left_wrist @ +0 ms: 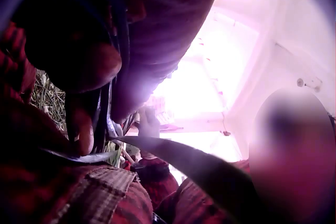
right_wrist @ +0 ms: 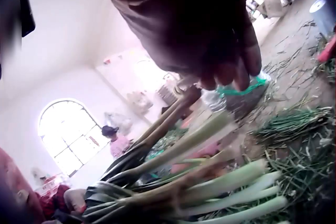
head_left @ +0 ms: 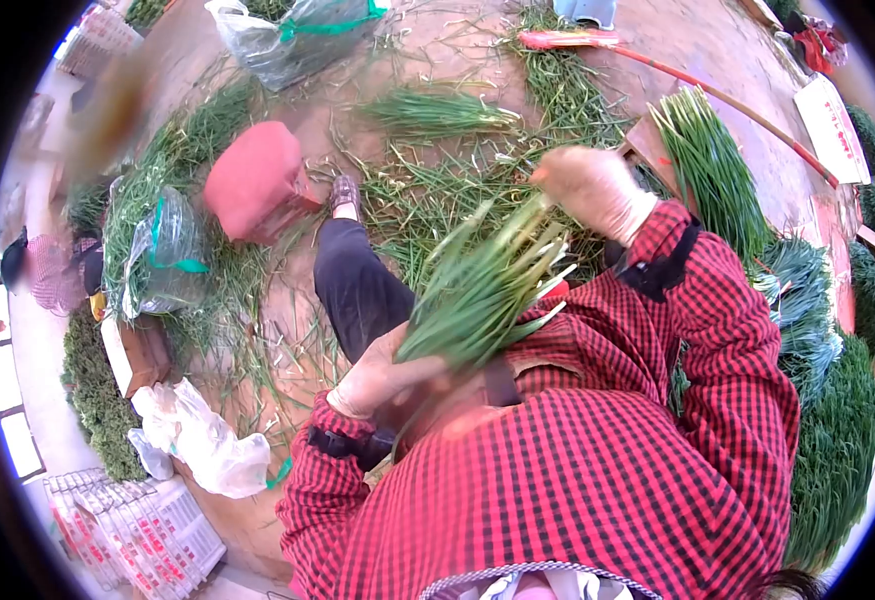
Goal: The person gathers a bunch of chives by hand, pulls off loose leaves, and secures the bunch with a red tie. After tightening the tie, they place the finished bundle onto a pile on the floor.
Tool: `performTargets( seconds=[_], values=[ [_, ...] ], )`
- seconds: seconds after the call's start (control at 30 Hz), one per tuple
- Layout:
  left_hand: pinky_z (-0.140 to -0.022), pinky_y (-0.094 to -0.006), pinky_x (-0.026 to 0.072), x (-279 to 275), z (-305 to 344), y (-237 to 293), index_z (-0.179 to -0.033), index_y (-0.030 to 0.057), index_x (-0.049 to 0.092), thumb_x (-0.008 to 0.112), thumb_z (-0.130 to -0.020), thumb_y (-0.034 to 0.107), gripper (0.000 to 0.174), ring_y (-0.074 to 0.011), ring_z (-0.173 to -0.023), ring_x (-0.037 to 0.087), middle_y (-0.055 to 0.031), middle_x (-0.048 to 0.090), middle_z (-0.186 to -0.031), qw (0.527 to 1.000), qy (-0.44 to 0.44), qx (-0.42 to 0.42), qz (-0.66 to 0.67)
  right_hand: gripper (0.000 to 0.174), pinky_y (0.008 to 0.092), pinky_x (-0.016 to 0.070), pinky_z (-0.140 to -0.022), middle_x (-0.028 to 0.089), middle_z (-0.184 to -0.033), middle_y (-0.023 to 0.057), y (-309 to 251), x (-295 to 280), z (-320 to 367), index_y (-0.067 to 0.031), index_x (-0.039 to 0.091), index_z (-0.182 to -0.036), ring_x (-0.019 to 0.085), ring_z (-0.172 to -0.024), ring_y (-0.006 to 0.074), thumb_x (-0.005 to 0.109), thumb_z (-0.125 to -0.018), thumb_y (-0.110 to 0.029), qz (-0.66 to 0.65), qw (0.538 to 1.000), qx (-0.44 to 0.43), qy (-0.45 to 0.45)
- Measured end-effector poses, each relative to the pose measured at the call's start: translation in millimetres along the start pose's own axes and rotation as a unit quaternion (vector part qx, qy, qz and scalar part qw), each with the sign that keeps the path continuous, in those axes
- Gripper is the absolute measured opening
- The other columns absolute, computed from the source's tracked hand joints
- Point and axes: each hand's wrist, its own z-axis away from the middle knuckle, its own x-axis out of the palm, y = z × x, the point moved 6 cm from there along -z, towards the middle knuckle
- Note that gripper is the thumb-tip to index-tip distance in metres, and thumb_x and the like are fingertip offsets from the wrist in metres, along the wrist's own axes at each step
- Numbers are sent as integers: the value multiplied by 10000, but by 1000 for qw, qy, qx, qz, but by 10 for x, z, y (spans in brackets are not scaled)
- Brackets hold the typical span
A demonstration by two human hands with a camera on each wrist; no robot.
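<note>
A bunch of long green stalks with pale root ends (head_left: 487,285) lies across the person's lap area in the head view. The left hand (head_left: 382,375) grips its leafy end from below left. At the pale end, the right hand (head_left: 592,190) has its fingers curled round stalk ends; the right wrist view shows that hand (right_wrist: 220,50) pinching brownish stalk ends (right_wrist: 181,100), with thicker white ends (right_wrist: 247,176) fanned out below. Dark leaves (left_wrist: 178,155) pass by the left hand (left_wrist: 84,98) in the dim left wrist view.
Loose stalks (head_left: 407,200) litter the floor. A pink stool (head_left: 262,180) stands ahead on the left, near clear bags (head_left: 172,260). A trimmed bundle (head_left: 712,170) rests at right, beside stacked bundles (head_left: 832,440). A red-handled broom (head_left: 717,95) lies beyond; another person (right_wrist: 118,142) is in the background.
</note>
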Motion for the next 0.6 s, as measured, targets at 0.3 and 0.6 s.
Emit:
performTargets(
  seconds=[0.3,0.6],
  values=[
    [-390,-186,307,-311,72,-37,-1177,33,570,675,-925,261,356,-53,-427,437,-83,689,-765,991,91,67,68,385,373,513,-869,673,-1064,180,712,-93,512,-27,675,-1094,664,-944,277,710,-846,-320,-149,948,281,-2],
    [-472,-188,407,-134,-41,446,-1190,16,598,647,-943,185,303,-65,-548,543,-59,682,-910,973,115,148,137,858,353,360,-1096,518,-1407,165,-977,508,180,50,338,-1463,499,-1273,241,670,-894,-500,-645,676,115,-338]
  ],
)
